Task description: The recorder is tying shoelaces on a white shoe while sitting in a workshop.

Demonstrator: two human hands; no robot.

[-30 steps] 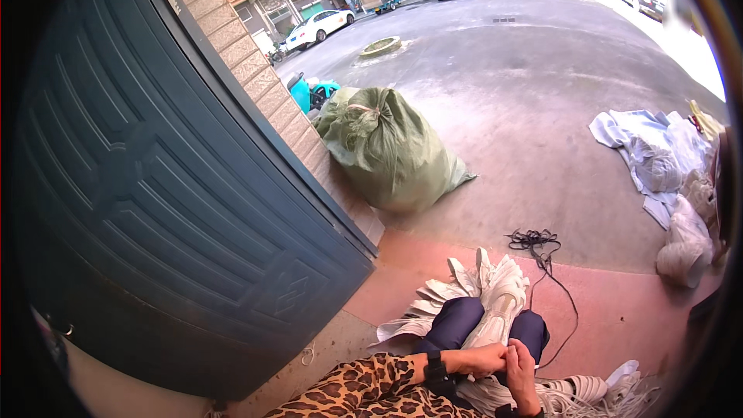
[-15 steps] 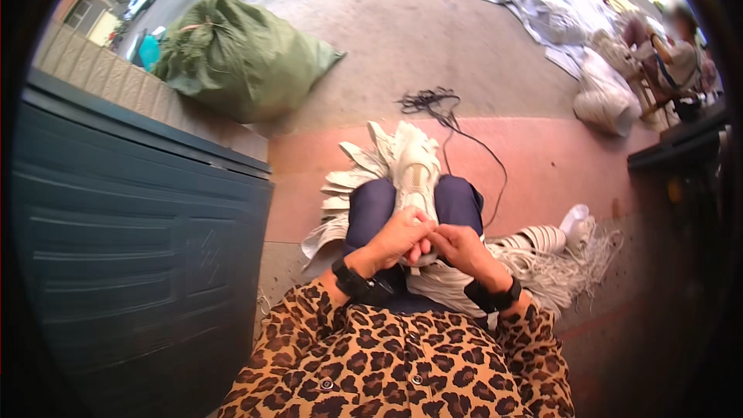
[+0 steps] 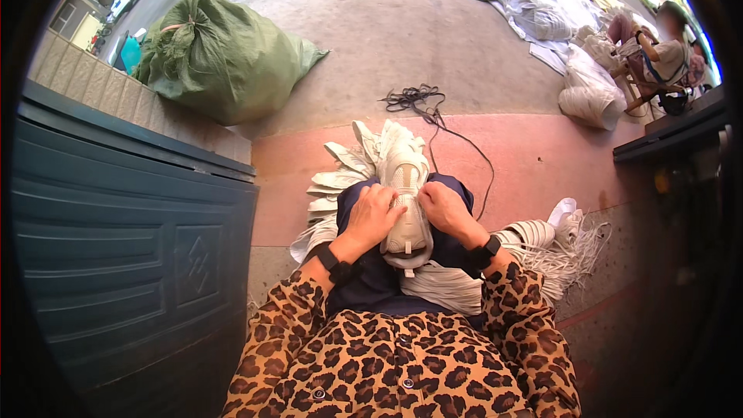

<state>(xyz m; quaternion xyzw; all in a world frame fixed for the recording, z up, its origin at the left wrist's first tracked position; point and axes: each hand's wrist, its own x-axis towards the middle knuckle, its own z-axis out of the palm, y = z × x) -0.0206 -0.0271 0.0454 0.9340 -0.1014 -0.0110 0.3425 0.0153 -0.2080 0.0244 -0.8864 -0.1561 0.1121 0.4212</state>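
A beige shoe (image 3: 407, 234) lies across my lap, its heel end with small pull tabs toward me. At its left side my left hand (image 3: 373, 213) is closed, fingers curled and the thumb over the shoe's edge. My right hand (image 3: 446, 209) is closed in a pinch at the right side, by the lacing area. Whatever thin thing either hand grips, such as a lace, is too small to make out. Several more pale shoe uppers (image 3: 346, 159) fan out beyond and to the left of my knees.
Pale shoe uppers and a heap of loose laces (image 3: 579, 257) lie to my right. A dark cord (image 3: 464, 139) trails over the floor ahead. A green sack (image 3: 224, 62) stands far left, beyond a blue-green door (image 3: 131, 240). A seated person (image 3: 667, 54) is far right beside white sacks (image 3: 592, 93).
My hands were together over the heel end of the shoe; now they are apart, further forward, one on each side. The shoe's heel end is now uncovered. The view has shifted slightly.
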